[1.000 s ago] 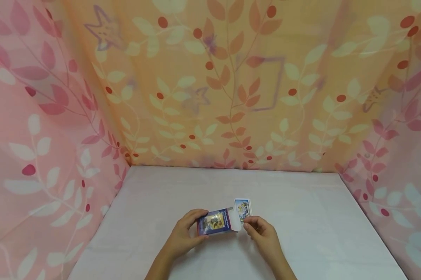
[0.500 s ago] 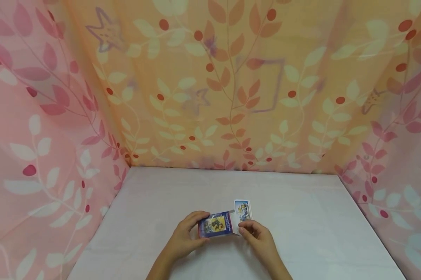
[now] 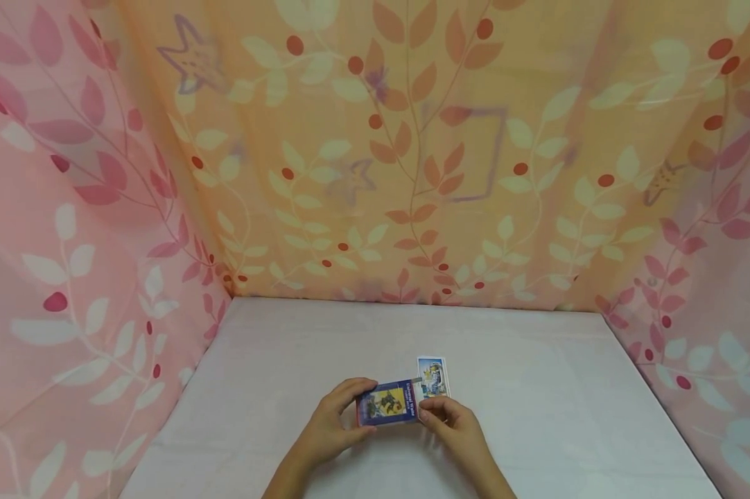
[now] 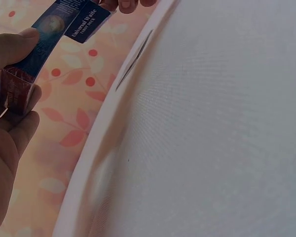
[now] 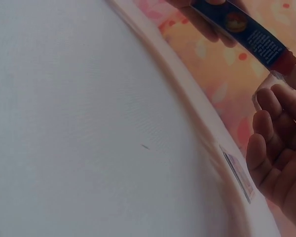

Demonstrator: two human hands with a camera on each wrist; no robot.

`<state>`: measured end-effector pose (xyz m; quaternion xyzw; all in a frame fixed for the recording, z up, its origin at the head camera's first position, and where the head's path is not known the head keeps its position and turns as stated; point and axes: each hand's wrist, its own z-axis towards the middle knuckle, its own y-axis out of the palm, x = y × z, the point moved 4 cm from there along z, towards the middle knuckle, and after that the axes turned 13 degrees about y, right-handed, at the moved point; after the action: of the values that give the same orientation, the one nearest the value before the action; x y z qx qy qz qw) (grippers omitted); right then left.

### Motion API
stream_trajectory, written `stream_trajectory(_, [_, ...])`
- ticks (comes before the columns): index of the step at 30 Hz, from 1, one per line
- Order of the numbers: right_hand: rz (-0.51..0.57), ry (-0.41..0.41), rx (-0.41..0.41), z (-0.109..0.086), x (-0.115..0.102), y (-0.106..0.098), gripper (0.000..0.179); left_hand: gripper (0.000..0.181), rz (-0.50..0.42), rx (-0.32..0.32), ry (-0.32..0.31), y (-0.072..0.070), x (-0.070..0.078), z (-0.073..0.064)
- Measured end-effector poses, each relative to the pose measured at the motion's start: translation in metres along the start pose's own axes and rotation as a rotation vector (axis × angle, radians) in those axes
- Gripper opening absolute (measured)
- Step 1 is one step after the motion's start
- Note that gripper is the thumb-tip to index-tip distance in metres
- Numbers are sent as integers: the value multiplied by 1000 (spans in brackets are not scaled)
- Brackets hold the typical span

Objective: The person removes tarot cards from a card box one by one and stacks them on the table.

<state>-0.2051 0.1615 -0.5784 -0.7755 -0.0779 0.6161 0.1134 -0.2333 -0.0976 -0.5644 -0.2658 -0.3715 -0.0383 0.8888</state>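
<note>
A blue tarot card box (image 3: 387,403) with a yellow picture on its front is held between the thumb and fingers of my left hand (image 3: 334,423). The left wrist view shows the box's narrow side and a blue flap (image 4: 86,22) printed "Universal Waite Tarot Deck". My right hand (image 3: 459,426) pinches the box's right end, where the flap is. In the right wrist view a whitish, see-through piece (image 5: 267,88) sticks out by my right fingertips, the other fingers loosely bent. Just behind the right hand a small stack of picture cards (image 3: 433,374) lies face up.
The white-covered table (image 3: 537,388) stretches around the hands on all sides. Patterned cloth walls, a yellow-orange one (image 3: 325,222) at the back and pink ones at left and right, border it.
My right hand has moved slightly left and down onto the box's open end, and its white flap is now less visible. The box has shifted slightly right. The cards stay in place.
</note>
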Motion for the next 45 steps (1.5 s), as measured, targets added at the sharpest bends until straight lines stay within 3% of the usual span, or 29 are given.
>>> stream_trajectory(8, [1, 20, -21, 0, -1, 2, 19, 78, -6, -19, -50, 2, 3, 2])
stream_trajectory(19, [-32, 22, -16, 2, 1, 3, 13, 77, 26, -25, 3, 5, 4, 2])
stream_trajectory(32, [-11, 21, -29, 1, 1, 1, 17, 79, 26, -31, -19, 5, 4, 1])
stream_trajectory(45, [5, -1, 42, -1, -1, -7, 14, 78, 57, -26, -25, 0, 3, 1])
